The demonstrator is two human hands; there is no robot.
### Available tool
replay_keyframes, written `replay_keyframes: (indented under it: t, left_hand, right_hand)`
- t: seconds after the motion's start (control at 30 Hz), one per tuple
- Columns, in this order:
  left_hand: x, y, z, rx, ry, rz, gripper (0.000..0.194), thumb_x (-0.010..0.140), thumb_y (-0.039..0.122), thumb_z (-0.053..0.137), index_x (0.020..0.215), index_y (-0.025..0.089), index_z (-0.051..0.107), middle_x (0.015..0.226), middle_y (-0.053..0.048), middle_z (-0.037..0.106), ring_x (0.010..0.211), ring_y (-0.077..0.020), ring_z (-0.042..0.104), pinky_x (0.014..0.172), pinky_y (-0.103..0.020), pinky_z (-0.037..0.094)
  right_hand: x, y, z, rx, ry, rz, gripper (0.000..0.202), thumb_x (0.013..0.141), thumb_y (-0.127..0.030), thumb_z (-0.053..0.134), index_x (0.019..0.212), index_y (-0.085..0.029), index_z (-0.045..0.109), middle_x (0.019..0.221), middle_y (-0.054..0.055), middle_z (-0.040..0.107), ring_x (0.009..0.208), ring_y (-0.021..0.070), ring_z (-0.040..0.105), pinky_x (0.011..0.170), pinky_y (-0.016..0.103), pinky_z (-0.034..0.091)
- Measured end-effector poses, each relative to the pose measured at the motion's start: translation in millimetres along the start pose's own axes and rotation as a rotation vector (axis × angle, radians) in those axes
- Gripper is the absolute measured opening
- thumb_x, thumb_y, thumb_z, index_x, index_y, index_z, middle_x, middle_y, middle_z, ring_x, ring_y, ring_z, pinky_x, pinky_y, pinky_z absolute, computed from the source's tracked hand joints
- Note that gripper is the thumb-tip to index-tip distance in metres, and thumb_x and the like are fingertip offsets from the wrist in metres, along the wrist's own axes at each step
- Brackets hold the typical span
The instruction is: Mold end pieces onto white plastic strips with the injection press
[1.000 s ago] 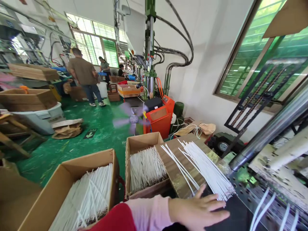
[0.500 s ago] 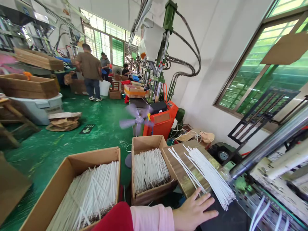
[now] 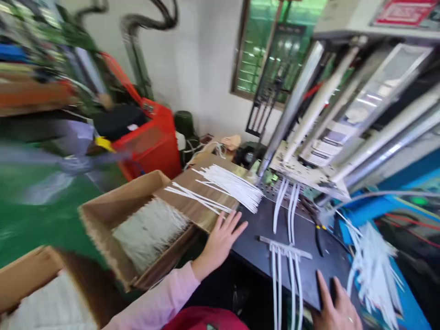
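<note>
My left hand (image 3: 217, 245) lies with its fingers spread at the edge of the black worktop (image 3: 250, 231). Its fingertips are at the ends of a few loose white cables (image 3: 195, 196); whether they touch is unclear. Just beyond, a bundle of white cables (image 3: 233, 185) rests on a brown board. My right hand (image 3: 335, 302) is at the worktop's front edge, fingers apart and holding nothing. Between the hands, a metal bar (image 3: 284, 247) on the worktop holds several white cables that hang over the front edge. More white cables (image 3: 281, 206) stick out from the machine's base.
A press machine (image 3: 309, 160) with upright metal columns stands behind the worktop. Pliers (image 3: 318, 229) lie near it. White cables (image 3: 376, 270) are heaped at the right on a blue surface. Cardboard boxes (image 3: 99, 220) of cables stand at the left, near a turning fan (image 3: 74, 165).
My view has swung right and down to the machine and worktop. My right hand has come into view. My left hand stays spread beside the loose cables.
</note>
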State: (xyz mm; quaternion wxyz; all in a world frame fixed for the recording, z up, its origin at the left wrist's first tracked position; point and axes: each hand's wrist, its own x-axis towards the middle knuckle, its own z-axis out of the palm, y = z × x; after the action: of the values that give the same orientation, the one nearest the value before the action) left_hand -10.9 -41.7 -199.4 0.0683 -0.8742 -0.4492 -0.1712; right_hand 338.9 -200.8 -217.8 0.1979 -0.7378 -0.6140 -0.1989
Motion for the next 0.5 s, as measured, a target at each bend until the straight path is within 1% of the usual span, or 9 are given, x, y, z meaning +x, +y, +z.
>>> replay_keyframes:
  t: [0.07, 0.13, 0.2, 0.3, 0.5]
  left_hand:
    - [3, 0, 2.1, -0.002, -0.025, -0.012, 0.074, 0.091, 0.005, 0.045, 0.157, 0.033, 0.03, 0.164, -0.007, 0.029, 0.152, -0.0307, 0.025, 0.123, -0.061, 0.021]
    - [4, 1, 1.9, -0.008, -0.044, -0.018, 0.079, 0.087, 0.001, 0.044, 0.157, 0.035, 0.029, 0.165, -0.005, 0.027, 0.153, -0.0303, 0.022, 0.123, -0.061, 0.019]
    - [5, 2, 0.8, -0.009, -0.058, -0.022, 0.084, 0.083, -0.002, 0.043, 0.157, 0.035, 0.029, 0.165, -0.004, 0.026, 0.154, -0.03, 0.021, 0.124, -0.061, 0.018]
    - [6, 4, 0.0, -0.002, -0.078, -0.032, 0.086, 0.08, -0.004, 0.042, 0.156, 0.035, 0.032, 0.165, -0.004, 0.027, 0.153, -0.0305, 0.022, 0.123, -0.062, 0.019]
    - [9, 5, -1.5, 0.003, -0.126, -0.044, 0.086, 0.079, -0.003, 0.047, 0.156, 0.034, 0.033, 0.165, -0.005, 0.027, 0.154, -0.0307, 0.021, 0.124, -0.061, 0.016]
  right_hand:
    - [-5, 1, 1, -0.068, -0.054, 0.006, 0.1, 0.075, -0.017, 0.062, 0.158, -0.047, 0.014, 0.157, 0.007, 0.041, 0.124, 0.0476, 0.056, 0.092, 0.063, 0.047]
    - [-4, -3, 1, -0.112, -0.091, 0.033, 0.099, 0.077, -0.012, 0.058, 0.159, -0.044, 0.013, 0.159, 0.008, 0.038, 0.128, 0.0449, 0.053, 0.1, 0.06, 0.042]
    - [-2, -7, 1, -0.138, -0.113, 0.062, 0.098, 0.078, -0.01, 0.056, 0.16, -0.043, 0.014, 0.159, 0.009, 0.037, 0.13, 0.0431, 0.051, 0.103, 0.058, 0.039]
    - [-2, -9, 0, -0.155, -0.133, 0.079, 0.094, 0.08, -0.009, 0.055, 0.16, -0.041, 0.017, 0.159, 0.011, 0.036, 0.132, 0.0414, 0.049, 0.105, 0.056, 0.036]
    - [-3, -10, 1, -0.142, -0.153, 0.094, 0.091, 0.081, -0.01, 0.056, 0.159, -0.039, 0.022, 0.158, 0.012, 0.038, 0.134, 0.04, 0.047, 0.107, 0.056, 0.034]
